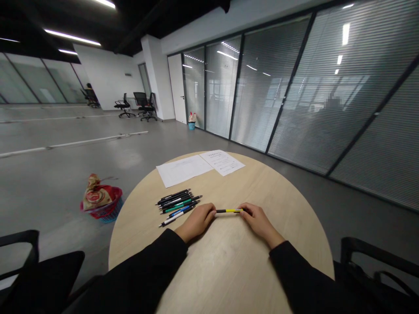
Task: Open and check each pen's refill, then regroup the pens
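A yellow and black pen [229, 210] lies level above the round wooden table [235, 261], its ends pinched between my left hand [196, 221] and my right hand [258, 222]. Just left of my left hand, several loose pens [176, 206] in black, green and blue lie side by side, nearly touching its fingers. Two white printed sheets of paper [183, 170] [222, 162] lie at the table's far edge, out of reach of neither hand's fingers but well apart from them.
A blue basket [106, 213] with a red bag and a printed packet stands on the floor left of the table. Black chair backs [19, 244] [376, 255] flank me. Glass partitions with blinds [343, 96] run along the right. A seated person [91, 93] and office chairs [123, 105] are far off.
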The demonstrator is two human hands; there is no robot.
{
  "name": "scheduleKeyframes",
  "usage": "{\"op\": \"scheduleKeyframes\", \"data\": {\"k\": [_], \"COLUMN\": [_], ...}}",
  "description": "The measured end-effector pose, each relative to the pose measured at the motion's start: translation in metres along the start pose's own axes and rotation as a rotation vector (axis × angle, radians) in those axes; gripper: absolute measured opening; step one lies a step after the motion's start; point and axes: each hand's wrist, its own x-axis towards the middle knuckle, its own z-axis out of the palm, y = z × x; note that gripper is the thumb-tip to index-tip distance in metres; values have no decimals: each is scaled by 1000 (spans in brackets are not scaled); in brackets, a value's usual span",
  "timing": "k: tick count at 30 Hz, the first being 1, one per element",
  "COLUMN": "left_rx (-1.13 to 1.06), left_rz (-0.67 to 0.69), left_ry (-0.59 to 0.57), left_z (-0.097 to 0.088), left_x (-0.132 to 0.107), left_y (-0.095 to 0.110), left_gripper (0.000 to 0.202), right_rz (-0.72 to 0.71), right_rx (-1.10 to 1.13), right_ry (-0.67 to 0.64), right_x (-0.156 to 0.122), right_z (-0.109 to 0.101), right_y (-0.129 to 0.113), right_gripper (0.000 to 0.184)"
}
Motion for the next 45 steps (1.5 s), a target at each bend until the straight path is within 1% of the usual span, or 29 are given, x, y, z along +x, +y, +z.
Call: {"op": "scheduleKeyframes", "data": {"k": [7,13,19,21,24,28,35,41,45], "left_rx": [11,-33,-99,-146,-217,-234,-196,-190,-205], "left_rz": [-4,-18,-32,-56,-78,-74,-59,-66,-95], "left_ry": [-16,-6,-9,4,58,61,68,62,116], "left_z": [1,3,0,-1,-2,-2,-5,-5,-3], "left_x": [-1,0,1,0,-2,-4,-3,-1,0], "left_y": [-2,-4,-1,0,1,-1,3,2,-3], "left_gripper": [36,39,46,40,24,17,21,27,23], "right_rz": [23,24,25,33,55,48,23,48,69], "right_rx": [-3,1,24,38,51,34,21,44,72], "right_ry": [-8,-23,-22,-24,-27,-24,-32,-13,-1], "right_x": [1,1,1,1,2,2,3,4,3], "right_z": [0,-1,-1,0,1,1,0,1,1], "right_y": [0,1,3,5,6,5,3,6,9], "right_gripper": [21,22,21,22,23,22,23,22,23]}}
